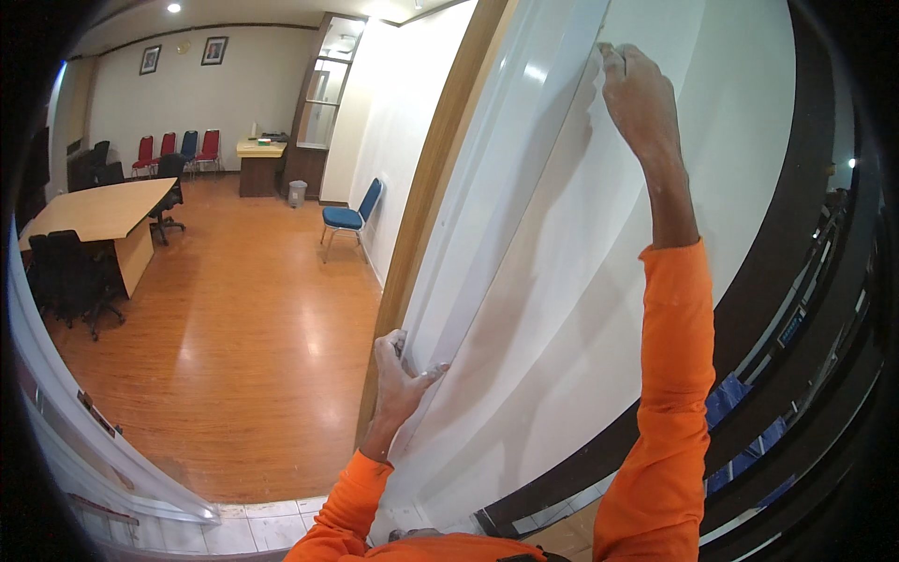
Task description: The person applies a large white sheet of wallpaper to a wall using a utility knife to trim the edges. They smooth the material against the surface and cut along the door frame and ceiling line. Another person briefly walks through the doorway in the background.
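A glossy white door frame (482, 187) with a wood-coloured edge strip (433, 178) runs slantwise up the middle, against a white wall (599, 309). My left hand (398, 379), whitened with dust, grips the frame low down, its thumb stretched across the white face and its other fingers curled at the wooden side. Higher up, my right hand (641, 98) is closed in a pinch at the seam between frame and wall. A small pale bit shows at its fingertips, too little to name. Both forearms are in orange sleeves.
Left of the frame lies a room with a wooden floor (243, 356), a table (103, 211), black office chairs (70, 272), a blue chair (351, 217), a grey bin (297, 193) and a desk (260, 150). White floor tiles (253, 532) border the threshold. Dark slats (796, 375) stand at right.
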{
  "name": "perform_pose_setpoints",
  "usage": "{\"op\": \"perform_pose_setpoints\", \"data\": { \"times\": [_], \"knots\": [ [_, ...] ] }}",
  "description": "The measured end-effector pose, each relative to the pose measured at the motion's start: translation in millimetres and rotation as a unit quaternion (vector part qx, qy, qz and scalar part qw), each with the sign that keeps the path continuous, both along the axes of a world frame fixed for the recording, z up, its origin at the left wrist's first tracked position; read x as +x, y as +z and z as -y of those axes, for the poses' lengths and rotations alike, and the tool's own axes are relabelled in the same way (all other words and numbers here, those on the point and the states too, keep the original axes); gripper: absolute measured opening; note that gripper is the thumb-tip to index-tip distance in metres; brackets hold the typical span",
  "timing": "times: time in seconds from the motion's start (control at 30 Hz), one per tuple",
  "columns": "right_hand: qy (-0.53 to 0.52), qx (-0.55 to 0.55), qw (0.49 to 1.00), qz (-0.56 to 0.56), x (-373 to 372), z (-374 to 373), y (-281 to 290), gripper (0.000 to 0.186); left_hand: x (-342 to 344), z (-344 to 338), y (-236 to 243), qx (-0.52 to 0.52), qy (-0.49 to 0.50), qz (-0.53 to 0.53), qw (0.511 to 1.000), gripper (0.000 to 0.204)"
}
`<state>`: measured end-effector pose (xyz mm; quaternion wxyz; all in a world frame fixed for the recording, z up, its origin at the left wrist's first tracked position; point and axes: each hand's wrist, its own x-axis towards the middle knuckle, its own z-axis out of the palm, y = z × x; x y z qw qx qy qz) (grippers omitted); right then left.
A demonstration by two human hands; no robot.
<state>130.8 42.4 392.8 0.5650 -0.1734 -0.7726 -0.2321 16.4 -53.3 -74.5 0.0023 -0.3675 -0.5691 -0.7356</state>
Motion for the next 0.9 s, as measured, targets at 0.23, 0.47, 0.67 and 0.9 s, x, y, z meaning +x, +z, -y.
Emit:
{"op": "perform_pose_setpoints", "data": {
  "times": [0.23,0.47,0.67,0.9],
  "knots": [
    [0.162,-0.029,0.982,-0.087,23,-5,-9,0.037,-22,9,20,0.028,-0.036,-0.041,0.998,0.089],
    [0.265,-0.109,0.944,-0.162,15,-6,-54,0.029,-43,57,261,0.160,0.209,-0.431,0.863,0.049],
    [0.376,-0.080,0.870,-0.308,-33,-53,-108,0.027,-23,19,414,0.171,0.336,-0.533,0.758,0.038],
    [0.438,-0.126,0.823,-0.340,-45,-45,-131,0.024,-21,-3,453,0.104,0.457,-0.567,0.678,0.027]
  ]
}}
